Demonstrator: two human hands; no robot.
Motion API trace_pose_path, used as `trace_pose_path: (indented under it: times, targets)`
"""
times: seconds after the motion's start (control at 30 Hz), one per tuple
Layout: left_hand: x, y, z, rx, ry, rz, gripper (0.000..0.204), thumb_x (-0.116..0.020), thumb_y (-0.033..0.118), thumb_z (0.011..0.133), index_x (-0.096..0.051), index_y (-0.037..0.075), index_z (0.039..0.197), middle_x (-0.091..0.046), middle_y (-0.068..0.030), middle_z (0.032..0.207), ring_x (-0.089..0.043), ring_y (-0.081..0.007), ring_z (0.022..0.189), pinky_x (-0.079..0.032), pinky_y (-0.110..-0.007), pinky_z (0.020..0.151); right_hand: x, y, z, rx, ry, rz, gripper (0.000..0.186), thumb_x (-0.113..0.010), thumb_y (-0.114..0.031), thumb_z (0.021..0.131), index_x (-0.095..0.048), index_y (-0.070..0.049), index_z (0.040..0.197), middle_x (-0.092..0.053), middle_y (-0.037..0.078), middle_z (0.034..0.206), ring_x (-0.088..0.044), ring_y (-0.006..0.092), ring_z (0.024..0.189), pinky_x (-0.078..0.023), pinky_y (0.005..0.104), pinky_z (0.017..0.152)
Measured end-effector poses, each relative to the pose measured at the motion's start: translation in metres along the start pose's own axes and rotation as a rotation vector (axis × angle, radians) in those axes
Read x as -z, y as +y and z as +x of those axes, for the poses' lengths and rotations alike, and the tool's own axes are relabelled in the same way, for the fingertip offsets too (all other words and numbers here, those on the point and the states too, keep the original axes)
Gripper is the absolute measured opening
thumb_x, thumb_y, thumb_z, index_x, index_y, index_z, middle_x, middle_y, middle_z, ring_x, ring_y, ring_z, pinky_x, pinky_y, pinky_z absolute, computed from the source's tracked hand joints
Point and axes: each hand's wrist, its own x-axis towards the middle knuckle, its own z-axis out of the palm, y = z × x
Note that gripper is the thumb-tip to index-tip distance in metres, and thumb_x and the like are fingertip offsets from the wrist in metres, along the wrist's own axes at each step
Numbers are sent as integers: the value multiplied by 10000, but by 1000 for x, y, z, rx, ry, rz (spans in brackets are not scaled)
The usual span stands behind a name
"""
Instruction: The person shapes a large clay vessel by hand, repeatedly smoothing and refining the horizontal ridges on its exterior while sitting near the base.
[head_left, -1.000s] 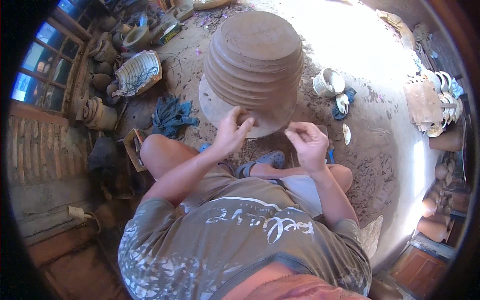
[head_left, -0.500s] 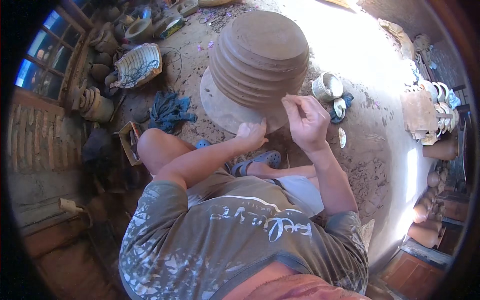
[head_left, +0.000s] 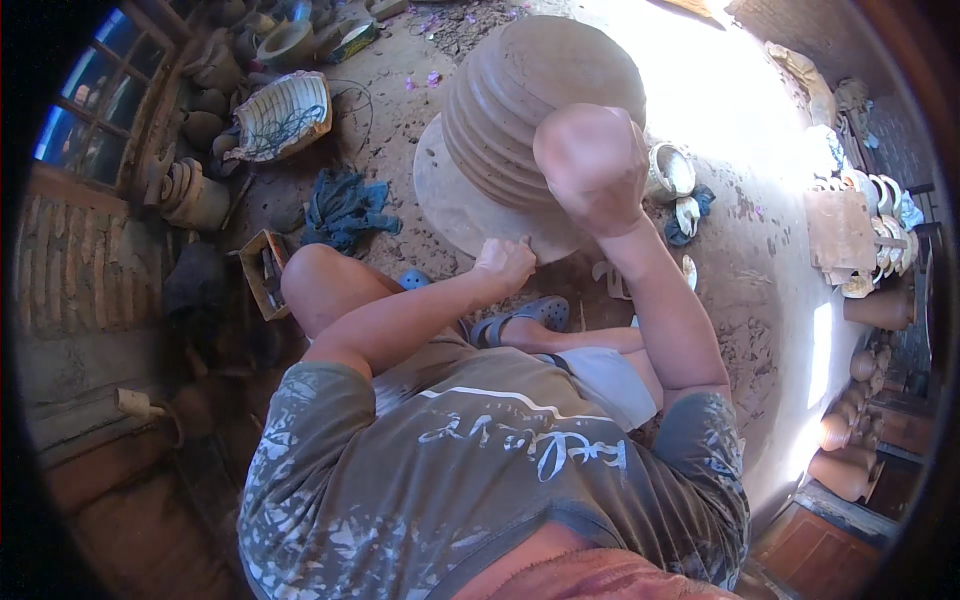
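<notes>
A large brown clay pot [head_left: 570, 65] with ridged, banded sides stands on a pale round board [head_left: 455, 215] on the floor in front of me. My left hand [head_left: 507, 265] is at the board's near edge, its fingers curled in. Whatever it may grip there is too small to see. Raised in front of the pot's right side, my right hand [head_left: 592, 165] is closed and partly smeared by motion. It covers part of the ridged wall, and I cannot make out anything in its fingers.
Right of the pot stands a pale bucket [head_left: 670, 172], a dark cloth [head_left: 688, 228] beside it. A blue cloth [head_left: 345, 210], a ribbed basket-like piece [head_left: 283, 118] and an open box [head_left: 262, 275] lie to the left. Several clay pots [head_left: 840, 432] line the far right.
My right hand has risen and turned in front of the pot. The left hand's outstretched finger has curled in at the board's edge. The whole view has shifted slightly.
</notes>
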Motion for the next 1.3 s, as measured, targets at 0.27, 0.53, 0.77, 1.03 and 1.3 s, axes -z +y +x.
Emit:
trace_pose_path:
  times: [0.27,0.53,0.77,1.03,1.3]
  targets:
    - [16,-38,-38,63,4,161,405,-629,182,986,-650,-23,1334,-803,-136,923,-795,-308,844,-596,-450,668,3,4,-4,43,-2,42,77,-816,-151,793,-744,-144,818,-662,-42,890,-610,177,848,-451,366,727]
    - [24,-103,-45,141,4,350,543,-698,250,971,-581,-26,1424,-799,-113,894,-794,-298,826,-582,-440,622,4,8,-5,54,-1,75,65,-817,-161,807,-756,-157,830,-661,-70,882,-597,158,801,-431,359,730]
    - [70,-141,-31,157,-85,309,389,-732,340,948,-737,47,1203,-803,-94,916,-793,-284,843,-601,-442,665,12,10,-9,23,-52,93,171,-884,-144,769,-827,-150,930,-692,-55,862,-609,149,773,-425,333,751]
    - [98,-176,-11,199,-100,326,352,-767,257,929,-735,190,1273,-802,-89,947,-794,-311,876,-617,-441,681,20,26,-23,26,-30,137,118,-841,-122,789,-801,-166,891,-649,-58,841,-588,161,733,-425,350,724]
    - [107,-186,-9,178,-154,292,676,-783,282,918,-547,265,1551,-792,-105,1006,-785,-307,932,-617,-450,727,35,62,-49,-131,6,306,204,-880,-49,772,-807,-103,956,-693,24,893,-633,228,756,-517,377,731]
